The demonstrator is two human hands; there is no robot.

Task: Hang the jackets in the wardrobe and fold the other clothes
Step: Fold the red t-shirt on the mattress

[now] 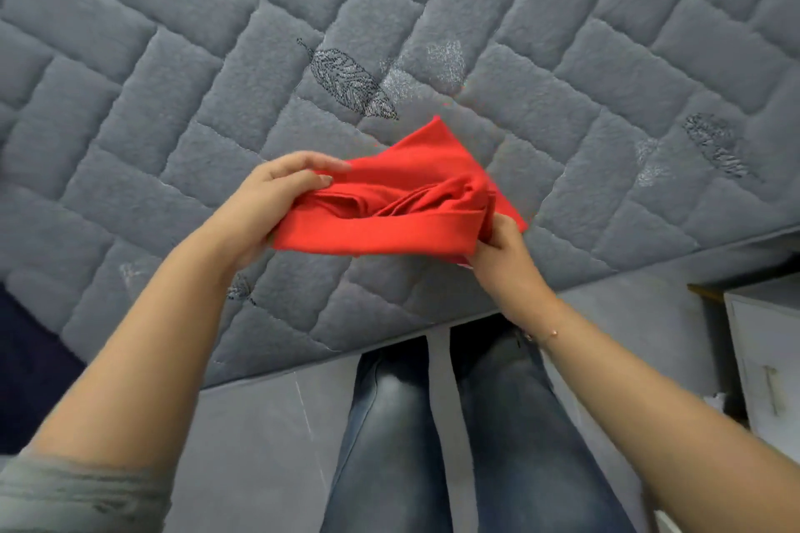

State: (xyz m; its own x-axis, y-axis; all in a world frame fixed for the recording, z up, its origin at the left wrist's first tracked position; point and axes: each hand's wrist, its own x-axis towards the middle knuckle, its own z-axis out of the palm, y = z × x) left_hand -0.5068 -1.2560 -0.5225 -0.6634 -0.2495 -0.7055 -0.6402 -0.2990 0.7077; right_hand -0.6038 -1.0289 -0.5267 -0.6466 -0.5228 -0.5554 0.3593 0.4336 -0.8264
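We hold the red cloth [402, 203] up between our hands above the bed [173, 100], left hand [277, 199] and right hand [498, 247] each pinching an end, seemingly mid-fold, so next we should bring the ends together.

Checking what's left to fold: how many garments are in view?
1: a red garment held over the bed by the left hand and right hand. Others may lie out of frame.
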